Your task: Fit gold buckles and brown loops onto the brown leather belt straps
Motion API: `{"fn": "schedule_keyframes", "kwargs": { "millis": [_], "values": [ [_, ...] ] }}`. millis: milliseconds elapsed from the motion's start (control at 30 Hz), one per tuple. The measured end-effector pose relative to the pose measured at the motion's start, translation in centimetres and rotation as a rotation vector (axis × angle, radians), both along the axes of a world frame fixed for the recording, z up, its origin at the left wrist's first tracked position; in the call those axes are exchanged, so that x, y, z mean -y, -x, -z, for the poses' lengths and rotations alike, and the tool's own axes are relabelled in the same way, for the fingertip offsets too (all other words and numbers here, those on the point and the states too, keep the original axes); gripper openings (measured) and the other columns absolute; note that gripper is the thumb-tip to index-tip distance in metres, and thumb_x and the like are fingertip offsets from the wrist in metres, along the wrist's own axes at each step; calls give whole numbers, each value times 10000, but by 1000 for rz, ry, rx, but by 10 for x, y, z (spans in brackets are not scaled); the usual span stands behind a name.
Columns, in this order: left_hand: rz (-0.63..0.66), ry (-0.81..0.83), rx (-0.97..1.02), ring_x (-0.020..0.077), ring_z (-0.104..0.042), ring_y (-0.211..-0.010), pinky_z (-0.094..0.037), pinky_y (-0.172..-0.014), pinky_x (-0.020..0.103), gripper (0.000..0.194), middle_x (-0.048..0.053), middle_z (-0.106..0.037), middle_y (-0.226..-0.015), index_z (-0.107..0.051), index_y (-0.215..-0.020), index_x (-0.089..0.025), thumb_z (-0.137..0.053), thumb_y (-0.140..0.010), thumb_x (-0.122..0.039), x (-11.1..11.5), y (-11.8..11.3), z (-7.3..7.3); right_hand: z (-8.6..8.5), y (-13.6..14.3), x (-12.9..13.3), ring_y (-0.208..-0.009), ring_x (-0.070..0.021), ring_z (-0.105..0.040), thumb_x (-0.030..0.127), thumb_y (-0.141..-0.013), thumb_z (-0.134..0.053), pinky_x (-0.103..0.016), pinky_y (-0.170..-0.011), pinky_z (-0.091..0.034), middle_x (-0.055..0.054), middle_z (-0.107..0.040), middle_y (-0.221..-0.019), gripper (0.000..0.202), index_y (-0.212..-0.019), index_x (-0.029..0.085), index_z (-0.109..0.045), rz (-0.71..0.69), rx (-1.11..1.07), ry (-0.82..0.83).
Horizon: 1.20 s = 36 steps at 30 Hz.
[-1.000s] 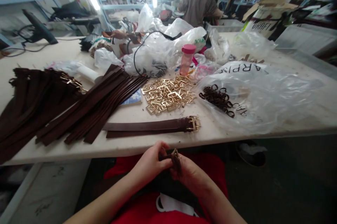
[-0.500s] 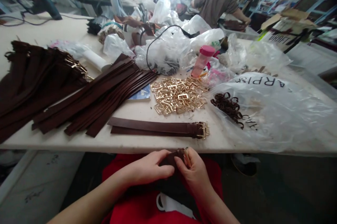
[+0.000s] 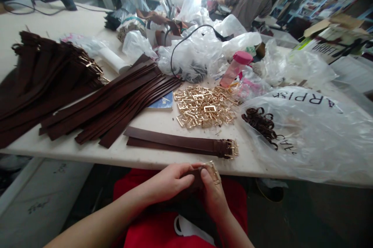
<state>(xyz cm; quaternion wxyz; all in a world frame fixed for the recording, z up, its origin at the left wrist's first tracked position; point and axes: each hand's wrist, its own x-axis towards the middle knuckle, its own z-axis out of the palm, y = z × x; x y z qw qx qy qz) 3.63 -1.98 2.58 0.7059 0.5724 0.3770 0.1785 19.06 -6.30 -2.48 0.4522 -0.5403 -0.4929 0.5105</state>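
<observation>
Over my lap, just off the table's front edge, both hands hold a dark brown leather belt strap (image 3: 196, 180). My left hand (image 3: 171, 182) is closed on the strap with the thumb on top. My right hand (image 3: 214, 193) grips the strap's end, its thumb pressed beside a gold buckle (image 3: 214, 171). The fingers hide how the buckle sits on the strap. On the table ahead lie buckled belt straps (image 3: 175, 141), their gold buckles to the right. Behind them is a heap of loose gold buckles (image 3: 206, 106).
Dark brown straps (image 3: 116, 100) fan across the table's left side, with buckled straps (image 3: 49, 69) further left. A plastic bag (image 3: 314, 135) with small leather loops (image 3: 260, 124) lies right. A pink-lidded bottle (image 3: 236, 69) stands behind the buckles. Another person (image 3: 247, 1) works beyond the bags.
My right hand has shifted its grip, and more of the gold buckle now shows, tilted outward to the right. The left hand stays on the strap. The whole view has turned slightly.
</observation>
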Motion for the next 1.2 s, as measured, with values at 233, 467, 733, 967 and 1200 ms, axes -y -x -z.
{"fn": "schedule_keyframes", "kwargs": {
  "millis": [233,467,733,967,1200],
  "values": [
    [69,452,96,129,-550,-682,-441,-646,239,329,6,-612,-793,-595,-901,-148,-657,-634,-329,2,19,15,-1,-14,-7,-778,-170,-514,334,-851,-420,-279,-701,-414,-10,-554,-825,190,-867,228,-576,54,197,-62],
    [-140,456,-56,116,-530,-590,-392,-585,230,304,-17,-611,-648,-589,-798,-134,-680,-565,-306,8,6,17,1,-10,2,-724,-156,-535,285,-815,-444,-249,-636,-428,-3,-573,-780,143,-848,208,-560,0,120,-33],
    [-126,345,-108,122,-530,-653,-394,-647,242,307,-6,-627,-704,-610,-826,-126,-657,-589,-317,14,-3,18,-8,-15,12,-642,-133,-524,202,-762,-474,-234,-604,-418,19,-569,-716,101,-841,211,-538,-121,135,-52],
    [78,302,-203,131,-543,-582,-412,-550,229,290,6,-603,-655,-578,-749,-133,-504,-741,-413,17,-3,-1,-5,-12,19,-624,-137,-518,250,-801,-440,-240,-582,-421,21,-548,-688,110,-834,215,-539,-78,50,3],
    [211,-197,-408,144,-542,-639,-402,-589,224,269,0,-603,-701,-587,-760,-162,-424,-807,-371,2,-11,-23,-13,-19,12,-745,-165,-538,271,-840,-418,-266,-667,-435,-11,-571,-788,149,-872,217,-553,-2,100,-188]
  ]
}}
